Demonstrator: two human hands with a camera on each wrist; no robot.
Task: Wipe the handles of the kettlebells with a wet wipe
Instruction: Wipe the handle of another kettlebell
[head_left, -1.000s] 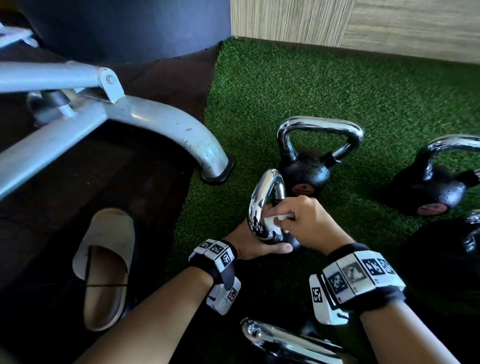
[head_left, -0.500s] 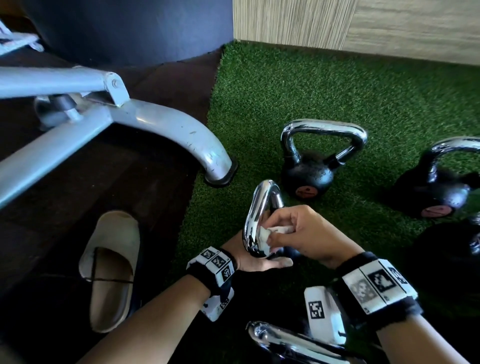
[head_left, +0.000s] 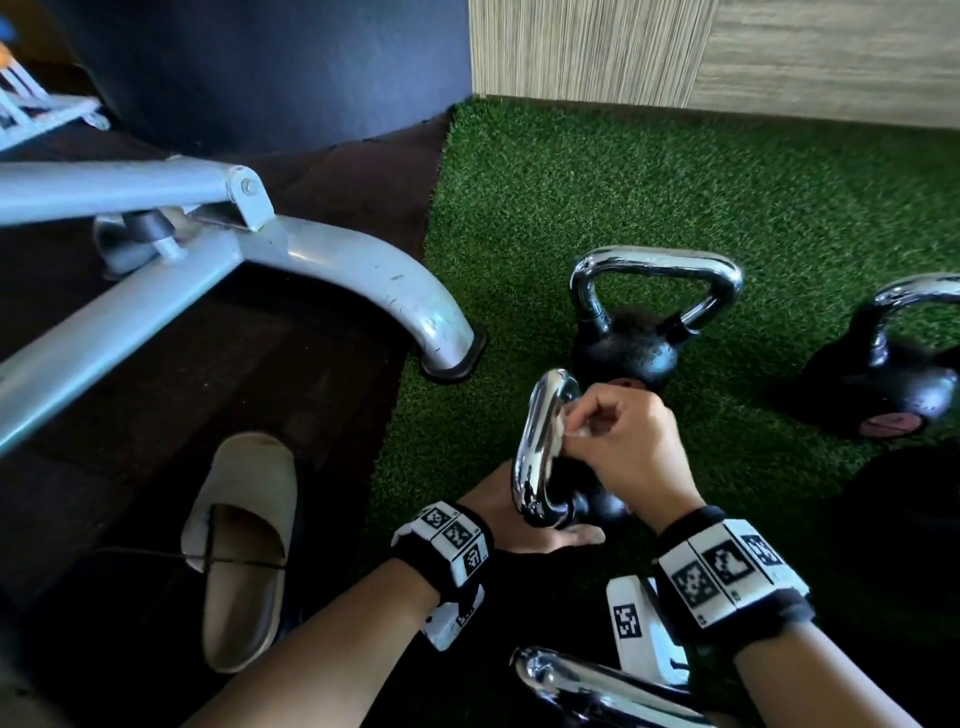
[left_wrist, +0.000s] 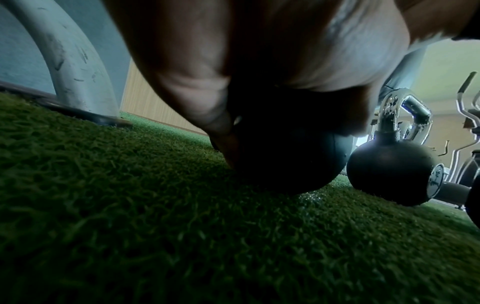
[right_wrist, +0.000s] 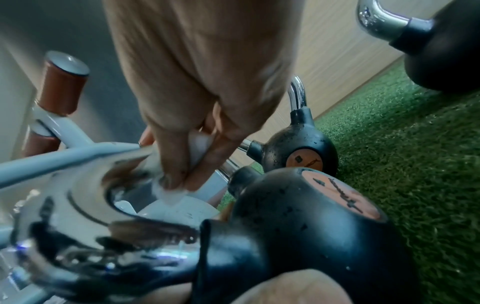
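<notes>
A small black kettlebell (head_left: 597, 512) leans tilted on the green turf, its chrome handle (head_left: 537, 452) pointing up and left. My left hand (head_left: 519, 527) cups the ball from underneath, fingers wrapped round it (left_wrist: 221, 115). My right hand (head_left: 576, 423) pinches a white wet wipe (head_left: 563, 431) against the upper inside of the handle. In the right wrist view the fingertips squeeze the wipe (right_wrist: 176, 191) onto the chrome handle (right_wrist: 78, 205) beside the black ball (right_wrist: 311, 236).
Other kettlebells stand on the turf: one just behind (head_left: 639, 343), one at the right (head_left: 893, 384), and a chrome handle (head_left: 597, 686) near my forearms. A grey machine leg (head_left: 363, 280) ends at the turf's left edge. A beige slipper (head_left: 244, 545) lies on the dark floor.
My right hand has slid the wipe up the handle, from its lower bend towards the top. The left hand keeps holding the ball.
</notes>
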